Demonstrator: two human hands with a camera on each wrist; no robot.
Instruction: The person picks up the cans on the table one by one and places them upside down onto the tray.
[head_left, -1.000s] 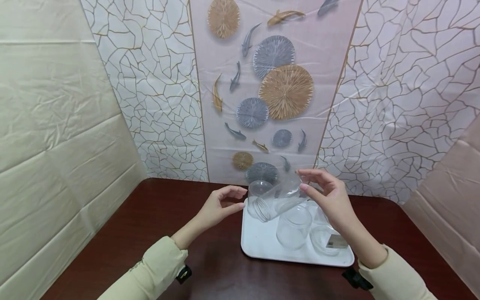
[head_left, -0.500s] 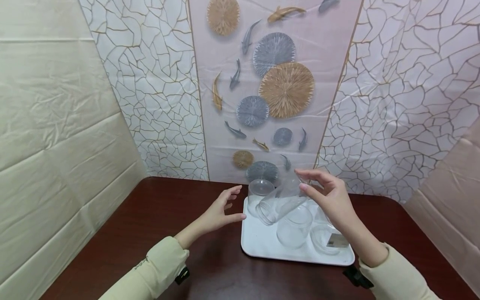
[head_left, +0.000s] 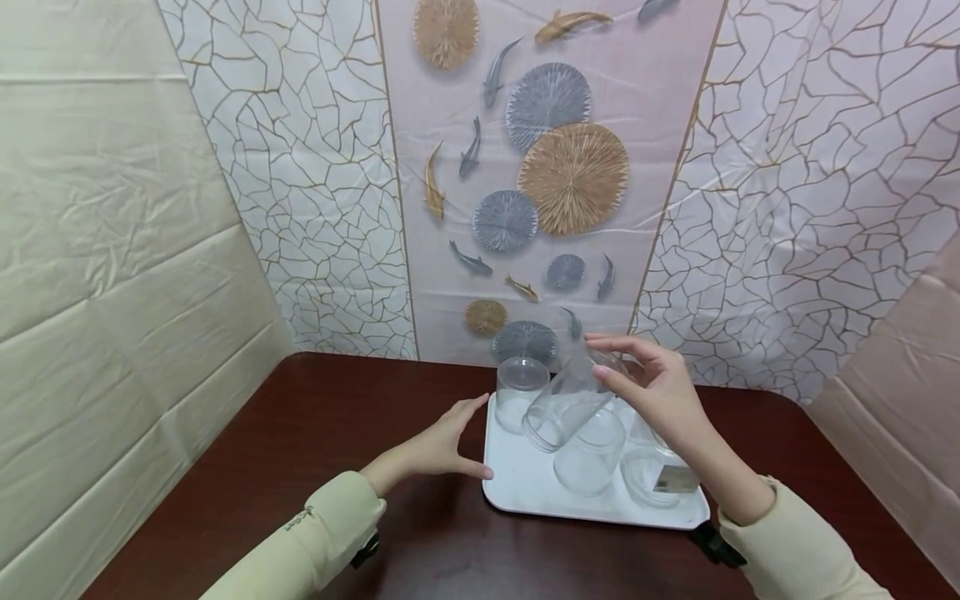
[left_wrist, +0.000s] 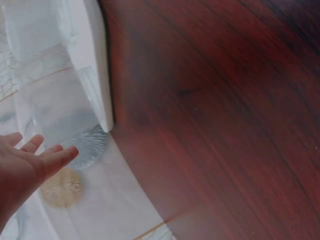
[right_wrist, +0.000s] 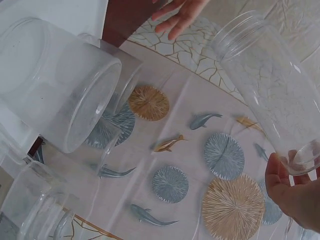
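My right hand point(head_left: 663, 387) pinches a clear jar point(head_left: 564, 406) near its base above the white tray point(head_left: 517, 490). The jar tilts, its threaded mouth pointing down to the left; in the right wrist view the jar point(right_wrist: 272, 82) shows nothing inside. My left hand point(head_left: 435, 446) is at the tray's left edge, thumb and fingers spread apart. Whether it touches the tray, I cannot tell. In the left wrist view, the left hand point(left_wrist: 25, 167) has straight fingers and holds nothing.
Other clear jars stand on the tray: one at the back left point(head_left: 521, 398), a middle jar point(head_left: 587, 462) and a right jar with a label point(head_left: 675, 479). A dark red-brown table point(head_left: 322, 433) lies beneath, with a patterned cloth point(head_left: 457, 283) behind.
My left hand has drawn away from the jars, down to the tray's left edge, its fingers spreading. The jar in my right hand has shifted slightly, its mouth moving right and lower.
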